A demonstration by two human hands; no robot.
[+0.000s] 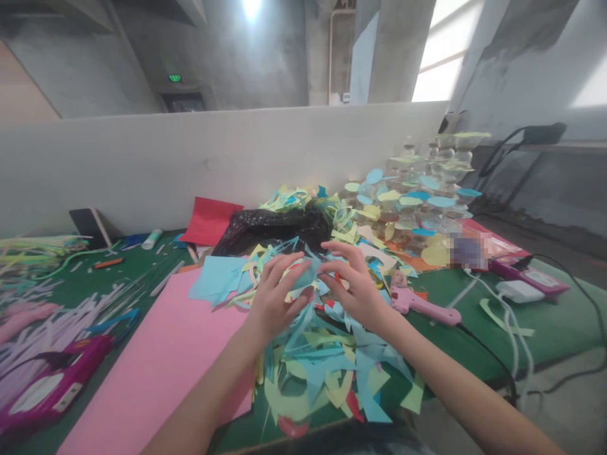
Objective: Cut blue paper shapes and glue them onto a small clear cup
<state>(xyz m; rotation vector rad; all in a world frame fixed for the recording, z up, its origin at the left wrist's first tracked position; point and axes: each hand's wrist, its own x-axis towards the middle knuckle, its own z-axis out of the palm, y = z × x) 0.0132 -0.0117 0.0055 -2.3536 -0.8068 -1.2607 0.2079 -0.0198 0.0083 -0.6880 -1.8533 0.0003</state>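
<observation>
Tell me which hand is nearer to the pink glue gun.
Right. The right hand lies on the paper scraps just beside the pink glue gun. The left hand is farther away, beyond the right hand, also on the scraps.

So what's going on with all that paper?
Someone's two hands are at a heap of coloured paper scraps on a green table. The left hand and right hand hold a light blue piece between them. A black bag lies behind the heap, a pink sheet left, a pink glue gun right.
</observation>
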